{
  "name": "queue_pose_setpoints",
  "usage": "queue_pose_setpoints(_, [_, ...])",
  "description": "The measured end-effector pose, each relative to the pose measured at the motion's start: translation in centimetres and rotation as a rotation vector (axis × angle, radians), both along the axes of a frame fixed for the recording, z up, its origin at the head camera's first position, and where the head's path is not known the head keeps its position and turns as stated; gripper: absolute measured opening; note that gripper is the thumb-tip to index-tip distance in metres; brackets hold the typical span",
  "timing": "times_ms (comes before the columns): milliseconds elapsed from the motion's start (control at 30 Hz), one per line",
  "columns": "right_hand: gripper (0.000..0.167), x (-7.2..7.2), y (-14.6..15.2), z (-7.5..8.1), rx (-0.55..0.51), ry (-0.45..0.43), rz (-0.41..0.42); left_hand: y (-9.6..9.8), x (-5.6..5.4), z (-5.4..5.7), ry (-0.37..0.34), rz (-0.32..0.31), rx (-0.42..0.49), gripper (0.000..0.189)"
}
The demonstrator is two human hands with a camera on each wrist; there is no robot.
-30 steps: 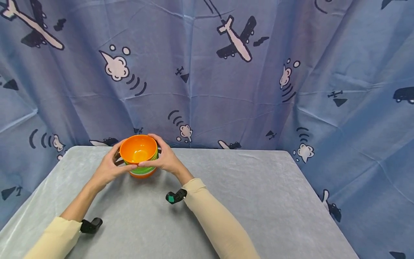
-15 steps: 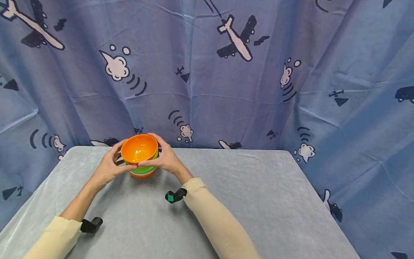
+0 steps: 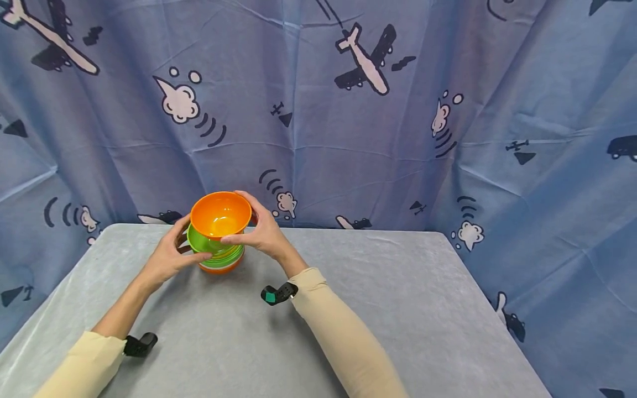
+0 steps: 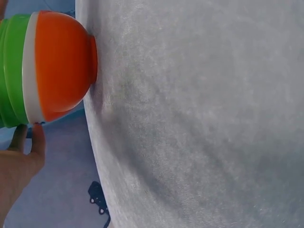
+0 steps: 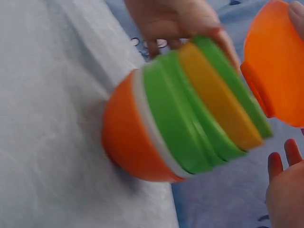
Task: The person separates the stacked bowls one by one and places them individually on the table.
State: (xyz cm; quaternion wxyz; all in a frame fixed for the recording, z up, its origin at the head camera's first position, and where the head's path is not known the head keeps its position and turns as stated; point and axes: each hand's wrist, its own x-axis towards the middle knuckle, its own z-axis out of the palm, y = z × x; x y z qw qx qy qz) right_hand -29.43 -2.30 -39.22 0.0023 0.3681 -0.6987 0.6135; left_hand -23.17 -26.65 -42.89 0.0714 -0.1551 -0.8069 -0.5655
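An orange bowl (image 3: 220,214) is raised above a stack of nested bowls (image 3: 225,258). My right hand (image 3: 267,235) holds the orange bowl at its right side, thumb in front. Around the stack's left side, my left hand (image 3: 166,255) keeps its thumb in front and its fingers behind. Green, yellow and white rims show on the stack, with an orange bowl (image 5: 130,137) at the bottom, standing on the table. In the right wrist view a gap separates the raised bowl (image 5: 278,66) from the stack's green top rim.
A grey cloth covers the table (image 3: 398,309); its back edge runs just behind the bowls. Beyond hangs a blue curtain (image 3: 318,121) printed with airplanes. Each wrist wears a black camera, such as the right camera (image 3: 278,293).
The orange bowl has come up off the stack, moving up and slightly right with my right hand, uncovering the green bowl below. My left hand has stayed at the stack.
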Motion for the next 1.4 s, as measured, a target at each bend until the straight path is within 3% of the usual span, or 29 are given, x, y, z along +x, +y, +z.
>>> queue_pose_setpoints(300, [0.087,-0.8,4.4,1.1,-0.095,-0.097,-0.024,0.2,0.0,0.1,-0.032,0.008,-0.019,0.107])
queue_pose_setpoints(667, [0.087,-1.2,11.8,0.0,-0.065,-0.171,-0.077,0.5,-0.1,-0.4,-0.053,0.03,-0.035,0.107])
queue_pose_setpoints(1100, [0.09,-1.6,19.8,-1.4,0.066,-0.213,-0.154,0.4,0.0,-0.4,-0.052,0.04,-0.041,0.107])
queue_pose_setpoints(1400, [0.09,-2.1,22.3,-2.8,0.171,-0.224,-0.217,0.4,-0.2,0.0,-0.053,0.038,-0.045,0.106])
